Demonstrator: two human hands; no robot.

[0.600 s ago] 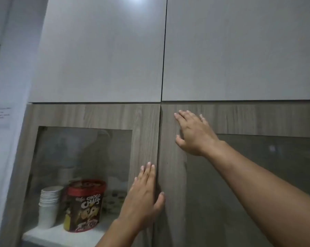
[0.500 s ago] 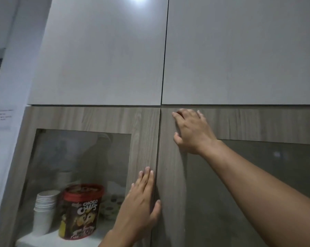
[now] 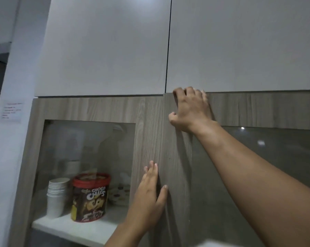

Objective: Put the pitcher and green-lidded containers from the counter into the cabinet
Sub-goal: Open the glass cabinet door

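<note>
Right hand [image 3: 192, 109] has climbed, fingers [image 3: 179, 91] hooking one cabinet door [image 3: 177, 175].

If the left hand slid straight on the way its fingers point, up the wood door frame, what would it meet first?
The left hand lies flat, fingers pointing up along the seam between the doors. Going straight on, it would most likely meet the right hand, hooked over the right door top edge, though it may pass just left.

left hand [image 3: 149, 198]: flat, fingers extended | right hand [image 3: 191, 109]: raised, fingers curled
</note>
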